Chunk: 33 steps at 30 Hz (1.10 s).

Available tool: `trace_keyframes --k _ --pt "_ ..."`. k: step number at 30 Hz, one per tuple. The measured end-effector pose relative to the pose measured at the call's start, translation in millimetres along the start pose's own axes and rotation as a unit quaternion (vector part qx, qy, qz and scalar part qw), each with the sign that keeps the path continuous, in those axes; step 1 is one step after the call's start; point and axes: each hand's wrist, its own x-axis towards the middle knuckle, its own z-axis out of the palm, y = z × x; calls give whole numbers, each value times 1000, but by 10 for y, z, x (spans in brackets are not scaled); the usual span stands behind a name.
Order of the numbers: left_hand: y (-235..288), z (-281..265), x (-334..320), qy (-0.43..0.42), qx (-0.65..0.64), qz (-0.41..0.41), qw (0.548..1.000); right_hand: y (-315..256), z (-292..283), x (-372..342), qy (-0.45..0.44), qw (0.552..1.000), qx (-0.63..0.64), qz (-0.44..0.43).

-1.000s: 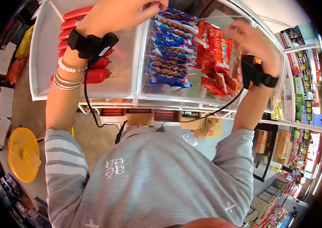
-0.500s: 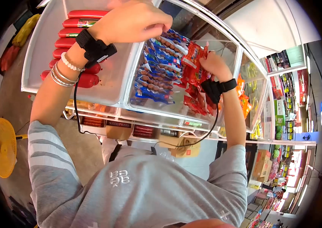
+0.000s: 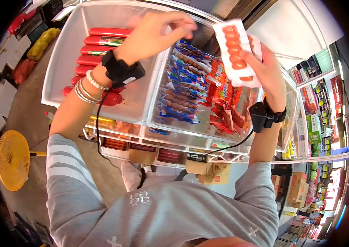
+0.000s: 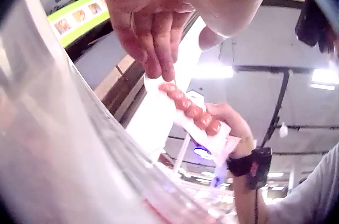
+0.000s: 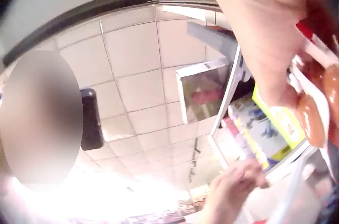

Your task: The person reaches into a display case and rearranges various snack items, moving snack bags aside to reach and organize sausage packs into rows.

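Observation:
My right hand [image 3: 270, 74] grips a white-backed packet [image 3: 234, 51] of reddish round sausages, raised over the freezer case. Another packet edge seems to show behind it. In the right wrist view, sausages [image 5: 311, 121] lie against the right hand [image 5: 270, 39]. My left hand [image 3: 154, 36] hovers over the case, left of the packet and apart from it, fingers loosely bent around nothing; the left wrist view shows the hand's fingers [image 4: 153, 41] hanging relaxed. Below are blue packets [image 3: 178, 88] in a row and red packets [image 3: 223, 86] beside them.
Red wrapped sausages [image 3: 90, 59] lie in the left compartment [image 3: 65, 49], partly behind the left arm. A white divider [image 3: 151, 96] separates the compartments. Black cables run from both wrist cameras across the case's front edge. A yellow fan [image 3: 12, 160] stands at the lower left.
The right hand has risen from the red packets and now holds a packet with its white side showing. The left hand remains above the case, and the head view has shifted.

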Motion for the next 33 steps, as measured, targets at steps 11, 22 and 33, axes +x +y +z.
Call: trace_keyframes --k 11,22,33 --pt "-256 309 17 83 -205 -97 970 231 994 162 19 966 247 -69" --pt "118 384 -49 -1 -258 -125 958 364 1028 94 142 957 176 -180" --pt "102 373 -79 38 -336 -116 934 1076 -46 423 -103 915 -391 1"
